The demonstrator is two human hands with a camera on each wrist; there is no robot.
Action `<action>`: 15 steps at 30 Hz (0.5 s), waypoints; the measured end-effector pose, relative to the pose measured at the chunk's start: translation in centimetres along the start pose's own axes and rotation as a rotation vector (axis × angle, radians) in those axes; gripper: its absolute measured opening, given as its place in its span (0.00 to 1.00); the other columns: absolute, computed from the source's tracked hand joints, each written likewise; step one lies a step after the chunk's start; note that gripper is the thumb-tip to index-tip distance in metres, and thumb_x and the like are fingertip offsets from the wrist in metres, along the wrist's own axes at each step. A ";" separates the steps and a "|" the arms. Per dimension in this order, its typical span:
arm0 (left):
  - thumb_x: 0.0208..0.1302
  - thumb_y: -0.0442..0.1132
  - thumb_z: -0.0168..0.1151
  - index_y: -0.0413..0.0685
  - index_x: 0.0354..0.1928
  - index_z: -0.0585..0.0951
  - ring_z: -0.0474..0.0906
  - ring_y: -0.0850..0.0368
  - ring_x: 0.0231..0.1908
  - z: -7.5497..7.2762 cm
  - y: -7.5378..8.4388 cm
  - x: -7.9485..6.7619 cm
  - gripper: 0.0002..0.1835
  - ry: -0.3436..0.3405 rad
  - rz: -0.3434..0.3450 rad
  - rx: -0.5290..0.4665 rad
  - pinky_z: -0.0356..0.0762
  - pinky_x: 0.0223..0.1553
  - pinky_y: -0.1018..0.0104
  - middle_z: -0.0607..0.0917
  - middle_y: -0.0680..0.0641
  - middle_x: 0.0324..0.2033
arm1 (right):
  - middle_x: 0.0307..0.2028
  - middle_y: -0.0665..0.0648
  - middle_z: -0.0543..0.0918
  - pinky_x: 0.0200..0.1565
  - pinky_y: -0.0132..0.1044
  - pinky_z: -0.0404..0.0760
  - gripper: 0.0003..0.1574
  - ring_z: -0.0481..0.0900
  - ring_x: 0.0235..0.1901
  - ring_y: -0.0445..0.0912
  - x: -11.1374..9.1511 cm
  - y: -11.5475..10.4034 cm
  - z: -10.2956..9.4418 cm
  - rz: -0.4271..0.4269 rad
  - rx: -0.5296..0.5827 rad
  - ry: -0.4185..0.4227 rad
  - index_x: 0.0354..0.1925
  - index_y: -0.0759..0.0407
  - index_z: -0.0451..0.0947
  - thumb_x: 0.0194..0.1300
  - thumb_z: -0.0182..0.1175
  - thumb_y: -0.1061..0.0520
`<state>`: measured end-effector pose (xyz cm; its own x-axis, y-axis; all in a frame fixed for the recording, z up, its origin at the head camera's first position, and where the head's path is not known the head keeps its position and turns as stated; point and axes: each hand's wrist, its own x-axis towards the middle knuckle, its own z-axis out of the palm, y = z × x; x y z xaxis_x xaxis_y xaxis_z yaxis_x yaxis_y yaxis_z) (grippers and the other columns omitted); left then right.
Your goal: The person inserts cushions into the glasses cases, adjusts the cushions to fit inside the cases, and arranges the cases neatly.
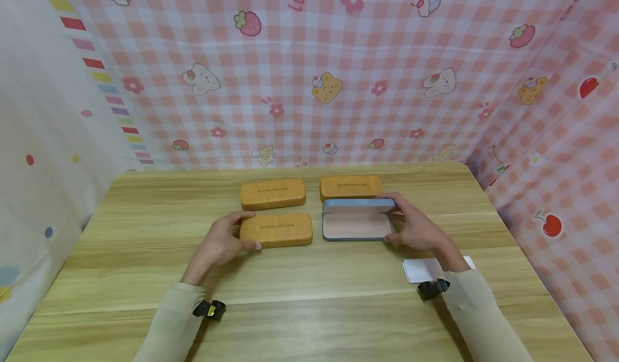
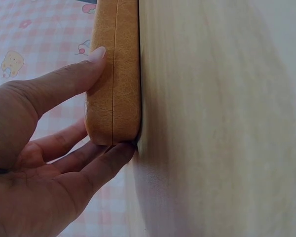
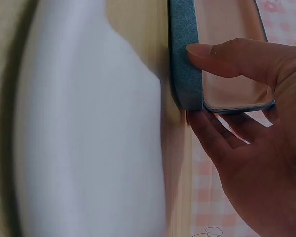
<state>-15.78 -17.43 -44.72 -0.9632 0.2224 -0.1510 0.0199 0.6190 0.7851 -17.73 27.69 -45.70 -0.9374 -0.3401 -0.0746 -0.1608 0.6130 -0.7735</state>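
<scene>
In the head view, a closed tan glasses case (image 1: 276, 230) with printed lettering lies on the table at the front left. My left hand (image 1: 226, 239) grips its left end. In the left wrist view the thumb is on the long side of that tan case (image 2: 113, 79), with other fingers at its end. To the right, a blue glasses case (image 1: 358, 226) stands with its lid raised, showing a pale pink lining and nothing inside. My right hand (image 1: 417, 226) holds its right end; in the right wrist view the thumb presses the blue side (image 3: 186, 74).
Two more closed tan cases stand behind: a left one (image 1: 273, 194) and a right one (image 1: 350, 186), just behind the raised blue lid. A folded white cloth or paper (image 1: 419, 270) lies partly under my right wrist. A checked curtain (image 1: 309, 109) hangs behind the wooden table (image 1: 309, 308).
</scene>
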 end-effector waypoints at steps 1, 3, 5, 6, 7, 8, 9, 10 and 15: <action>0.56 0.38 0.79 0.42 0.72 0.70 0.74 0.29 0.65 0.0 0.0 0.0 0.42 0.001 -0.001 0.001 0.78 0.64 0.42 0.67 0.30 0.73 | 0.71 0.62 0.68 0.72 0.66 0.65 0.59 0.67 0.71 0.64 0.0 0.0 0.0 0.000 0.002 0.000 0.73 0.42 0.58 0.52 0.75 0.69; 0.56 0.38 0.79 0.42 0.72 0.70 0.74 0.29 0.65 0.0 0.1 0.1 0.42 0.000 -0.004 0.003 0.78 0.64 0.42 0.68 0.30 0.73 | 0.71 0.62 0.68 0.72 0.65 0.66 0.61 0.68 0.71 0.64 0.0 -0.1 0.0 0.006 0.009 0.000 0.75 0.41 0.57 0.52 0.75 0.69; 0.56 0.38 0.79 0.42 0.72 0.71 0.74 0.30 0.65 0.0 0.2 0.1 0.42 0.002 -0.006 0.005 0.78 0.64 0.42 0.68 0.30 0.72 | 0.71 0.62 0.67 0.71 0.64 0.67 0.62 0.68 0.71 0.63 0.0 -0.1 -0.1 0.011 0.019 0.000 0.76 0.41 0.56 0.52 0.75 0.70; 0.56 0.38 0.79 0.42 0.72 0.71 0.74 0.30 0.65 -0.1 0.2 0.1 0.42 0.003 -0.006 0.004 0.78 0.64 0.42 0.68 0.30 0.72 | 0.72 0.62 0.67 0.71 0.64 0.68 0.63 0.68 0.71 0.63 0.0 0.0 -0.1 0.012 0.022 -0.001 0.76 0.41 0.56 0.52 0.75 0.70; 0.56 0.37 0.79 0.42 0.71 0.71 0.74 0.30 0.65 -0.1 0.2 0.2 0.42 0.005 -0.008 0.002 0.78 0.63 0.42 0.68 0.30 0.72 | 0.72 0.62 0.67 0.71 0.63 0.69 0.63 0.68 0.71 0.63 0.0 0.0 -0.1 0.014 0.025 0.000 0.76 0.40 0.55 0.52 0.75 0.70; 0.56 0.37 0.79 0.42 0.71 0.70 0.74 0.30 0.65 0.0 0.2 0.2 0.42 0.006 -0.007 0.001 0.78 0.64 0.42 0.69 0.30 0.72 | 0.72 0.62 0.67 0.71 0.63 0.69 0.64 0.68 0.70 0.63 0.0 0.0 -0.1 0.013 0.023 0.000 0.77 0.41 0.55 0.52 0.75 0.70; 0.56 0.37 0.79 0.42 0.72 0.70 0.74 0.30 0.65 0.0 0.1 0.2 0.42 0.008 -0.008 -0.001 0.78 0.64 0.42 0.69 0.30 0.71 | 0.72 0.63 0.67 0.70 0.63 0.70 0.64 0.69 0.70 0.63 -0.1 0.0 -0.1 0.010 0.021 0.001 0.78 0.41 0.54 0.52 0.75 0.70; 0.56 0.37 0.78 0.42 0.72 0.70 0.74 0.30 0.65 0.0 0.0 0.2 0.42 0.007 -0.005 -0.003 0.78 0.64 0.42 0.69 0.30 0.71 | 0.72 0.63 0.67 0.70 0.63 0.70 0.64 0.69 0.70 0.63 -0.1 0.1 -0.1 -0.002 0.017 0.002 0.78 0.43 0.53 0.53 0.75 0.70; 0.58 0.35 0.77 0.40 0.73 0.67 0.75 0.33 0.63 0.4 -0.4 -0.1 0.42 0.013 0.044 0.031 0.78 0.63 0.43 0.71 0.31 0.69 | 0.72 0.65 0.68 0.68 0.65 0.72 0.63 0.72 0.68 0.65 -0.5 0.1 -0.3 -0.049 -0.022 0.031 0.80 0.49 0.51 0.57 0.75 0.65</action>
<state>-15.58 -17.37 -45.25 -0.9645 0.2404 -0.1091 0.0702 0.6319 0.7719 -17.38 28.14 -45.58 -0.9372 -0.3483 -0.0175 -0.2132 0.6119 -0.7616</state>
